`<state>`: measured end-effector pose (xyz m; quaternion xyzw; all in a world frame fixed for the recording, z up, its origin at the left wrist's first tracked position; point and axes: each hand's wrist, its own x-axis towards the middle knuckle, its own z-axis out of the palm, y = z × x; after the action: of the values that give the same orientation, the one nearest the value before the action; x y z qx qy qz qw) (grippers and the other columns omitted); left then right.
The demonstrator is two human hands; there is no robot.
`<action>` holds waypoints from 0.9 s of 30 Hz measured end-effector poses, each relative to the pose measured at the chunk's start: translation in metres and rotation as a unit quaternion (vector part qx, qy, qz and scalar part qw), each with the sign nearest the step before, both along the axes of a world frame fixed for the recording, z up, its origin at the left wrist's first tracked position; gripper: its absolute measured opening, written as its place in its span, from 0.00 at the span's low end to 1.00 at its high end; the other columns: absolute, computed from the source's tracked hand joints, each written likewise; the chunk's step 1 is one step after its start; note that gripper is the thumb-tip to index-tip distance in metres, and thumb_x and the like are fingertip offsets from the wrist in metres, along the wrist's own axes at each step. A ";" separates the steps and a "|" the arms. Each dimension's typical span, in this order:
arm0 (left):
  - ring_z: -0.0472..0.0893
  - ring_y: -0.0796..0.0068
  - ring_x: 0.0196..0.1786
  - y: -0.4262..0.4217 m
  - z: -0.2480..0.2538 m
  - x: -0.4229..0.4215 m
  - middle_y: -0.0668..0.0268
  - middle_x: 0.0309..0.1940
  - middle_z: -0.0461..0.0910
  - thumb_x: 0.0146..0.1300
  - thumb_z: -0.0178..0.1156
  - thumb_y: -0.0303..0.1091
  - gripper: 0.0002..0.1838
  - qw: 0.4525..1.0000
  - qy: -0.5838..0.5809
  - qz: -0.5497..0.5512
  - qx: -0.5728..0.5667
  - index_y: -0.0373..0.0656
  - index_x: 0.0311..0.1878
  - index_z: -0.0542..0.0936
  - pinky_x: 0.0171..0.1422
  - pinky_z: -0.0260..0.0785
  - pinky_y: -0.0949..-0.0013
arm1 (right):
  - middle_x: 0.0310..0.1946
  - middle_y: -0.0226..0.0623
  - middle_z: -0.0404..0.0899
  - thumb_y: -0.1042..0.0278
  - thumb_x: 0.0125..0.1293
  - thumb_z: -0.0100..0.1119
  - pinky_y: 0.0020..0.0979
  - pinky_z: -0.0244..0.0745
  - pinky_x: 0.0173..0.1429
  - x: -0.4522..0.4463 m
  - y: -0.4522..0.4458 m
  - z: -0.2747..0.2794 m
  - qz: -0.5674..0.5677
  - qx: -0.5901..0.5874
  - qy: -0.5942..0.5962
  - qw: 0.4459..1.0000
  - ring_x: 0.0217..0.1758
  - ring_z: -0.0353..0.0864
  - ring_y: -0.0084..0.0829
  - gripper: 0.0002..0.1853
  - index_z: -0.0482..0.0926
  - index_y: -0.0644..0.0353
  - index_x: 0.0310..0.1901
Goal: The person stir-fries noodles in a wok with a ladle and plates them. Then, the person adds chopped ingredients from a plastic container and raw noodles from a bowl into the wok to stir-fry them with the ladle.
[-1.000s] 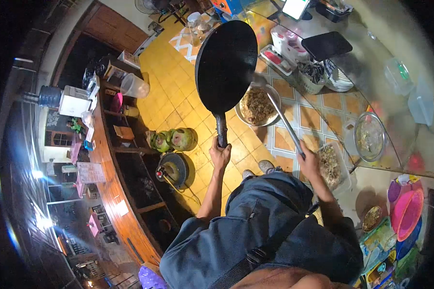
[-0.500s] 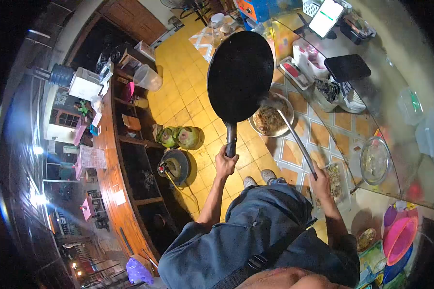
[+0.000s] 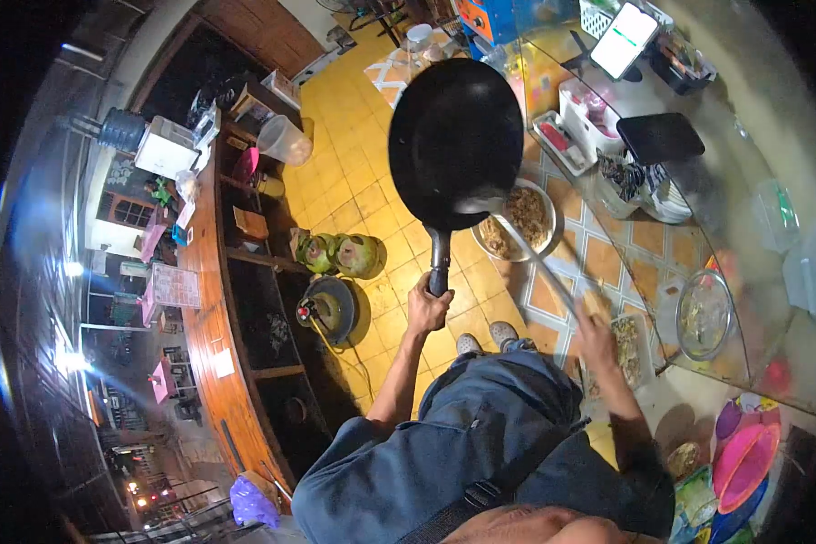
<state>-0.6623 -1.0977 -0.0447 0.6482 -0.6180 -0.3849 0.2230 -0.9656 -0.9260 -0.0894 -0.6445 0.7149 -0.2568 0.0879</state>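
My left hand (image 3: 428,306) is wrapped round the handle of a black wok (image 3: 453,136), held up over the floor beside the tiled counter. In my right hand (image 3: 593,328) is the long metal handle of a ladle (image 3: 535,258), whose head is at the wok's lower right edge, blurred by motion. Below and right of the wok sits a round bowl (image 3: 553,218) of brown cooked food, partly hidden by wok and ladle. A clear container (image 3: 646,349) with chopped food lies close to my right hand.
Green gas cylinders (image 3: 357,256) and a dark basin (image 3: 343,308) stand on the yellow floor. A wooden counter (image 3: 210,335) runs along the left. On the tiled counter are a tray (image 3: 562,143), stacked plates (image 3: 669,207) and a metal dish (image 3: 704,315). Colourful basins (image 3: 743,462) sit lower right.
The wok has shifted slightly right in view. The ladle's head has moved from the food bowl to the wok's edge. Both hands keep their hold.
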 end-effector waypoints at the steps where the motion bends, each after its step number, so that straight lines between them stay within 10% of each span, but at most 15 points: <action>1: 0.75 0.70 0.22 0.002 0.008 -0.001 0.59 0.21 0.75 0.45 0.63 0.35 0.23 1.000 0.023 0.011 0.012 0.33 0.45 0.73 0.29 0.68 0.66 | 0.22 0.43 0.71 0.72 0.58 0.54 0.39 0.69 0.26 -0.014 0.014 0.003 -0.023 0.091 0.043 0.995 0.25 0.75 0.44 0.29 0.64 0.49 0.63; 4: 0.73 0.76 0.19 0.010 0.000 0.005 0.63 0.18 0.74 0.45 0.62 0.31 0.20 0.998 0.057 0.027 0.021 0.33 0.43 0.73 0.23 0.66 0.71 | 0.28 0.48 0.73 0.71 0.57 0.55 0.43 0.69 0.28 -0.029 0.027 0.015 -0.067 0.102 -0.076 0.990 0.26 0.76 0.47 0.30 0.62 0.51 0.64; 15: 0.72 0.77 0.17 0.027 -0.009 0.007 0.65 0.17 0.72 0.47 0.62 0.30 0.16 0.986 0.143 0.074 0.031 0.32 0.38 0.72 0.20 0.64 0.72 | 0.31 0.47 0.75 0.71 0.57 0.55 0.41 0.72 0.34 -0.039 0.042 0.035 -0.061 0.126 0.101 0.985 0.31 0.76 0.47 0.32 0.61 0.44 0.65; 21: 0.69 0.78 0.15 0.058 0.004 0.032 0.67 0.15 0.71 0.48 0.62 0.29 0.12 0.972 0.182 0.135 0.065 0.36 0.33 0.71 0.18 0.63 0.73 | 0.21 0.30 0.71 0.73 0.61 0.53 0.25 0.67 0.23 -0.027 0.068 0.023 -0.108 0.099 -0.250 0.957 0.20 0.69 0.19 0.24 0.66 0.61 0.60; 24: 0.69 0.79 0.15 0.096 -0.003 0.063 0.67 0.15 0.70 0.49 0.62 0.27 0.12 0.959 0.201 0.188 0.069 0.37 0.33 0.69 0.18 0.62 0.74 | 0.18 0.25 0.67 0.73 0.61 0.51 0.22 0.63 0.18 0.005 0.043 0.036 -0.119 0.152 -0.515 0.835 0.15 0.66 0.17 0.24 0.63 0.62 0.61; 27: 0.69 0.79 0.15 0.152 -0.012 0.106 0.69 0.15 0.70 0.48 0.63 0.27 0.11 0.941 0.217 0.246 0.081 0.40 0.29 0.69 0.18 0.62 0.74 | 0.15 0.24 0.62 0.75 0.63 0.49 0.20 0.60 0.13 0.024 0.033 0.042 -0.104 0.161 -0.534 0.824 0.12 0.62 0.16 0.24 0.61 0.60 0.61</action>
<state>-0.5559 -0.9455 -0.0566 0.6968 -0.3426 -0.4984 0.3857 -0.9419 -0.8929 -0.0473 -0.3051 0.6505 -0.4490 0.5311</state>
